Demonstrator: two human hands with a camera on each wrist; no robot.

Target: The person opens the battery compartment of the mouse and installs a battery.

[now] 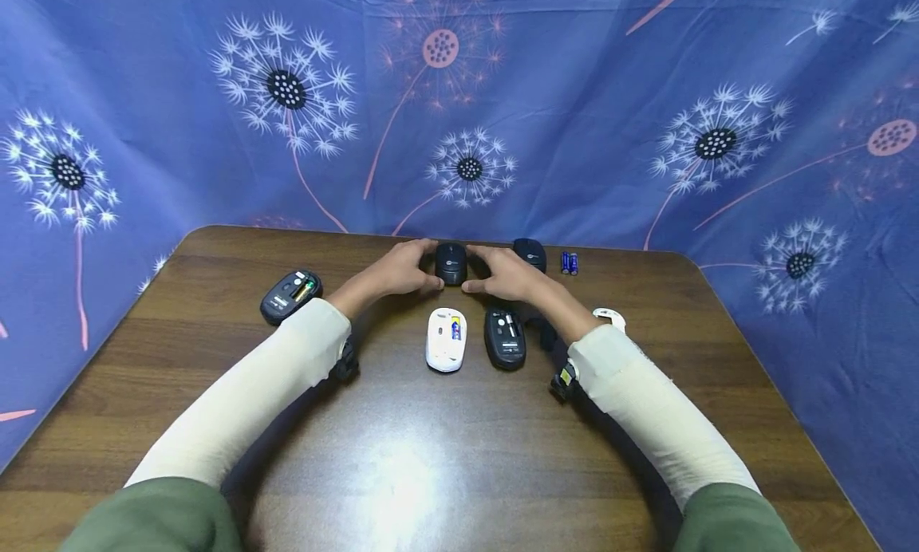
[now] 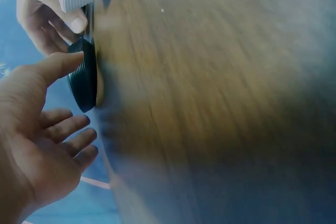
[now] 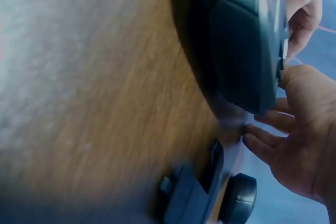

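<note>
A black computer mouse (image 1: pixel 451 263) lies upright near the table's far edge, between both hands. Beside its left side is the left hand (image 1: pixel 405 270), thumb and fingers spread apart; in the left wrist view its thumb overlaps the mouse (image 2: pixel 84 77), and contact is unclear. Flanking the other side, the right hand (image 1: pixel 506 273) has its thumb and index finger extended toward it. Nearer lie an upturned white mouse (image 1: pixel 439 348) with a battery showing and an upturned black mouse (image 1: pixel 505 352), also with its compartment uncovered.
Another black mouse (image 1: pixel 530 251) stands just behind the right hand. Blue batteries (image 1: pixel 569 263) lie to its right. A white cover (image 1: pixel 610 317) is partly hidden by the right forearm. At left sits an upturned black mouse (image 1: pixel 280 301) with its battery compartment exposed. A patterned blue cloth hangs behind.
</note>
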